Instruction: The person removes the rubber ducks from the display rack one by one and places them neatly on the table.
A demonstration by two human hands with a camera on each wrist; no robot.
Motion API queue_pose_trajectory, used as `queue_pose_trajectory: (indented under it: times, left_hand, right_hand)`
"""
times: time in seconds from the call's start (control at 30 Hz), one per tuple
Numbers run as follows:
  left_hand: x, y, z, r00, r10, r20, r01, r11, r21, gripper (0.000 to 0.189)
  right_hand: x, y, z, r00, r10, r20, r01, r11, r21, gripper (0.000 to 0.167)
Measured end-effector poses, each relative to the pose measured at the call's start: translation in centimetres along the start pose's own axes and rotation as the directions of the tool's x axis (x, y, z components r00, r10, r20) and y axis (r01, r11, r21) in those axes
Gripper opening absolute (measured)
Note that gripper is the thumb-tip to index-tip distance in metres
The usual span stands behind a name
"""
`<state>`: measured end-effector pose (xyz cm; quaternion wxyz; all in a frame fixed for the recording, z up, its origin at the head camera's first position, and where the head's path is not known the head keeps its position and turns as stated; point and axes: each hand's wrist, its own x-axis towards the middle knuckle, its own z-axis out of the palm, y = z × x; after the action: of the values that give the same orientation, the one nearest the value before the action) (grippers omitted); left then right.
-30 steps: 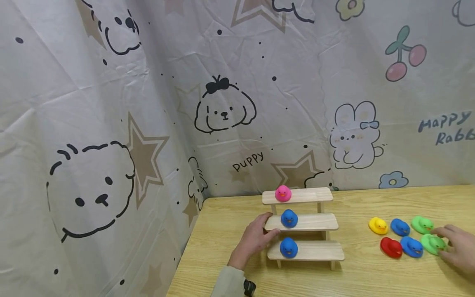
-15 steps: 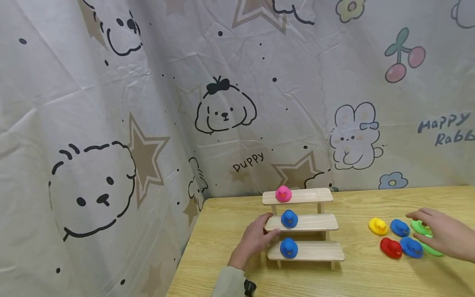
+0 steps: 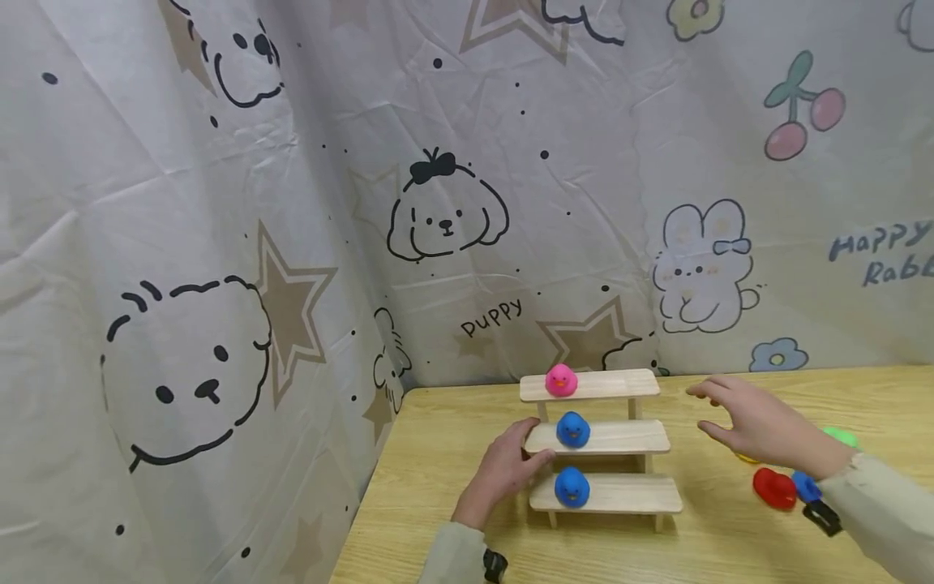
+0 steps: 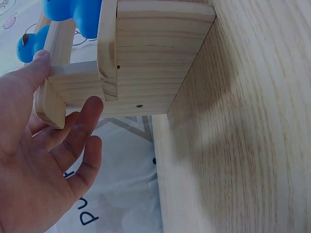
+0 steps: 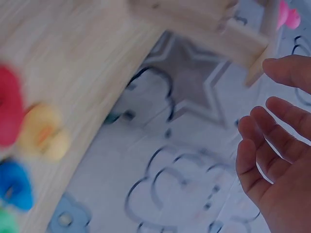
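A three-tier wooden shelf stand (image 3: 631,436) stands on the table in the head view. My left hand (image 3: 503,466) grips the left end of its middle board, thumb on the board and fingers below, as the left wrist view shows. A pink rubber duck (image 3: 561,380) sits on the top tier. One blue rubber duck (image 3: 572,431) is on the middle tier, another blue duck (image 3: 572,488) on the bottom tier. Right of the stand my right hand (image 3: 759,422) hovers with fingers spread and nothing in it; the right wrist view shows bare fingertips (image 5: 245,148).
On the table's right lie a red duck (image 3: 775,488), a blue duck (image 3: 806,485) and a green duck (image 3: 842,436), partly covered by the right arm. A yellow duck (image 5: 44,133) shows in the right wrist view. Behind the table hangs a printed cloth (image 3: 452,324).
My right hand has left the green ducks, crossing leftward over the duck group and lifting toward the stand. The left hand has kept its grip on the stand.
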<state>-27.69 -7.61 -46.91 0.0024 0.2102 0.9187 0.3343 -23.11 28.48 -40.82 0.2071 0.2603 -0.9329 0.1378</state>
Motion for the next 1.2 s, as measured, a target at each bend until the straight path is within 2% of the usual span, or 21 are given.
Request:
queue_pose_trajectory:
  times: [0.37, 0.63, 0.9, 1.03, 1.2]
  left_hand:
    - [0.0, 0.1, 0.2, 1.0, 0.011, -0.003, -0.011, 1.0, 0.0, 0.06]
    - [0.0, 0.0, 0.3, 1.0, 0.012, -0.001, -0.012, 1.0, 0.01, 0.058]
    - [0.0, -0.1, 0.0, 1.0, 0.01, 0.005, -0.009, 1.0, -0.005, 0.058]
    - [-0.1, -0.1, 0.0, 1.0, 0.014, 0.003, -0.014, 1.0, -0.001, 0.056]
    - [0.0, -0.1, 0.0, 1.0, 0.002, 0.005, -0.002, 1.0, -0.015, 0.056]
  right_hand:
    - [5.8, -4.3, 1.8, 0.995, -0.1, -0.014, 0.1, 0.993, 0.057, 0.042]
    - [8.8, -5.9, 3.0, 0.995, -0.098, 0.004, 0.097, 0.989, 0.115, 0.048]
    - [11.2, -7.2, 3.9, 0.992, -0.123, -0.021, 0.125, 0.981, 0.149, 0.05]
    - [11.9, -7.6, 4.3, 0.994, -0.11, 0.006, 0.107, 0.983, 0.151, 0.053]
    - [12.4, -7.8, 4.8, 0.994, -0.111, -0.001, 0.11, 0.984, 0.14, 0.053]
